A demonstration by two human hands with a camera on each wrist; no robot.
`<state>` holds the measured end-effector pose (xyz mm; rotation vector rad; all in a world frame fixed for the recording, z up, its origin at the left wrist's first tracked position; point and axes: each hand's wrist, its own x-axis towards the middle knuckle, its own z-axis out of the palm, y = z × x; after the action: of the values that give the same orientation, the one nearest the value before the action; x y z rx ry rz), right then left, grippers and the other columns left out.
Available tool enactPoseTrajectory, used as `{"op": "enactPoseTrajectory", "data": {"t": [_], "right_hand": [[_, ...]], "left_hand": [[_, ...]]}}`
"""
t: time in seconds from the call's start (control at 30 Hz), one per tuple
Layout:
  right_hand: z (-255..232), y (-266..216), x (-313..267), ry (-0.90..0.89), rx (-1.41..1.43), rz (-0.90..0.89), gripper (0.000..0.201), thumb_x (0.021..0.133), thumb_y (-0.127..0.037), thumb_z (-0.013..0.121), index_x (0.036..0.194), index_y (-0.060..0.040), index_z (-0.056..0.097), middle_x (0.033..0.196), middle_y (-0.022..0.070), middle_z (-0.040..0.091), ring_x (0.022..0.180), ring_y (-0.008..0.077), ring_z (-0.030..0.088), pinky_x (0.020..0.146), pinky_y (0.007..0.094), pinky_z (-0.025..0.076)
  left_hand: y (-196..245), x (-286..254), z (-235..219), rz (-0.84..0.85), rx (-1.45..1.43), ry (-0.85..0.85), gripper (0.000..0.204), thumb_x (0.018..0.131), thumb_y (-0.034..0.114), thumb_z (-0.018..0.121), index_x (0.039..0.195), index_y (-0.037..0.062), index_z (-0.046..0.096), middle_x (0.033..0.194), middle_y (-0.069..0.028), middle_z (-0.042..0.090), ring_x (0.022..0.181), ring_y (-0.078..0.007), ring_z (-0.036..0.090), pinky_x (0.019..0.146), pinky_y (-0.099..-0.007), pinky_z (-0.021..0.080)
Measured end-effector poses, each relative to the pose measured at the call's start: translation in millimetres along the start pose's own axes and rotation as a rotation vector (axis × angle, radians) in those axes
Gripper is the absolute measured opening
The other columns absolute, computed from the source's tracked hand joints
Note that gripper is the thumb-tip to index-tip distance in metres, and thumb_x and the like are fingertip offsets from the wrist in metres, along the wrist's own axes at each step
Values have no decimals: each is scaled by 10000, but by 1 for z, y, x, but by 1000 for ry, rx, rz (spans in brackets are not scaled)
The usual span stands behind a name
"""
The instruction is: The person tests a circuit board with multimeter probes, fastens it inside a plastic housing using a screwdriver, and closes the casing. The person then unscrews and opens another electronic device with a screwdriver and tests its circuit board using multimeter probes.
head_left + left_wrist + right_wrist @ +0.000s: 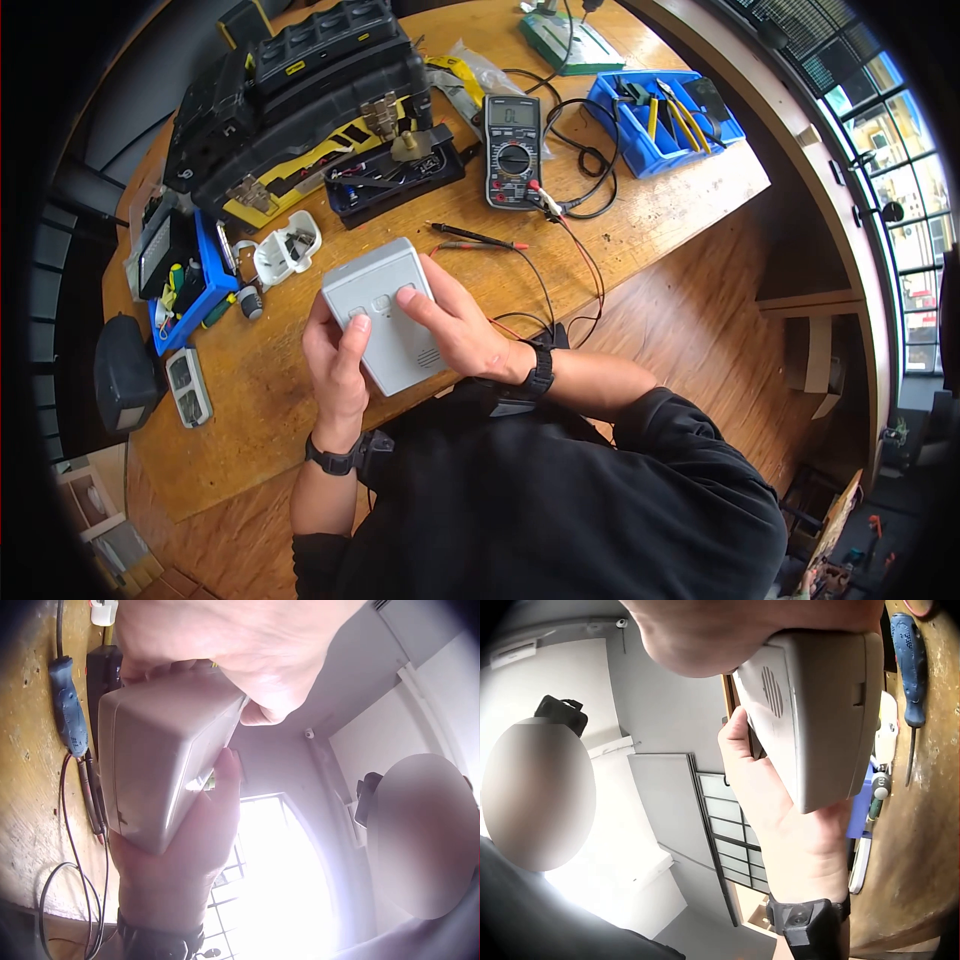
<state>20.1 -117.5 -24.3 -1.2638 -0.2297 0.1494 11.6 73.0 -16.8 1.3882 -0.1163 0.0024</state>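
A light grey plastic box (400, 345) with several small buttons on its face and a slotted grille in a lower corner is held up over the table's front. My left hand (338, 370) grips its left side, the thumb on the face by a button. The right hand (465, 330) grips the opposite side with its thumb at another button. In the left wrist view the box (146, 761) shows its smooth side, and the right wrist view shows a small notch in the box's edge (832, 712). Fingers behind the box are partly hidden. A blue-handled screwdriver (909, 667) lies on the table below.
Beyond the box, a multimeter (513, 150) has its leads and probes (470, 240) on the wooden table (270, 420). A black toolbox (300, 100), a dark parts tray (395, 185), blue bins (660, 130) of tools and a white open case (287, 248) stand around.
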Motion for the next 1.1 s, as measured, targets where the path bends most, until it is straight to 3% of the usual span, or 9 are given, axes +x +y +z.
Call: {"op": "enactPoseTrajectory", "data": {"t": [0.13,0.2,0.33,0.53,0.77,0.83,1.1], "right_hand": [[-3,6,0,-26,-53,-30,460,1141,-375,613,1356,28,559,1203,154,667,1140,223,623,1011,401,522],[-3,0,-1,22,-60,24,473,1138,-372,622,1376,31,558,1227,152,670,1153,211,621,1023,396,523],[0,-8,1,22,34,67,402,1150,-308,603,1400,5,568,1275,95,664,1178,162,602,1036,340,506],[1,-2,1,4,-79,40,378,1146,-301,585,1359,11,566,1191,131,686,1102,194,623,981,381,518],[8,-7,1,10,-153,-11,416,1124,-341,602,1331,18,560,1136,173,693,1038,243,636,944,405,527],[7,-10,-1,-2,-156,-14,413,1125,-338,593,1332,17,558,1136,174,694,1035,250,637,943,407,527],[4,-8,-5,-31,-179,-53,450,1120,-348,558,1379,19,544,1154,170,677,1052,253,629,951,406,520]], "left_hand": [[-4,4,6,-28,45,58,592,1005,296,780,1444,-49,585,1332,-125,692,1182,-202,685,1051,-368,560],[-1,4,14,-43,-44,84,489,1008,252,801,1375,-25,634,1273,-96,714,1096,-153,671,992,-351,549],[0,6,17,20,-1,76,436,1016,238,804,1333,-25,662,1199,-68,746,1061,-122,685,951,-318,560],[7,7,16,-39,-1,69,414,980,215,827,1293,-18,686,1162,-72,759,1013,-115,696,917,-308,568],[11,3,12,-17,17,62,432,988,249,805,1306,-18,685,1172,-76,759,1034,-126,700,940,-318,565],[11,-2,7,-38,-105,-1,461,1013,277,752,1353,-23,668,1212,-87,745,1083,-136,687,976,-327,551],[10,-6,-7,30,-31,-102,489,1037,257,706,1424,-32,630,1291,-100,719,1165,-151,667,1017,-328,531]]}}
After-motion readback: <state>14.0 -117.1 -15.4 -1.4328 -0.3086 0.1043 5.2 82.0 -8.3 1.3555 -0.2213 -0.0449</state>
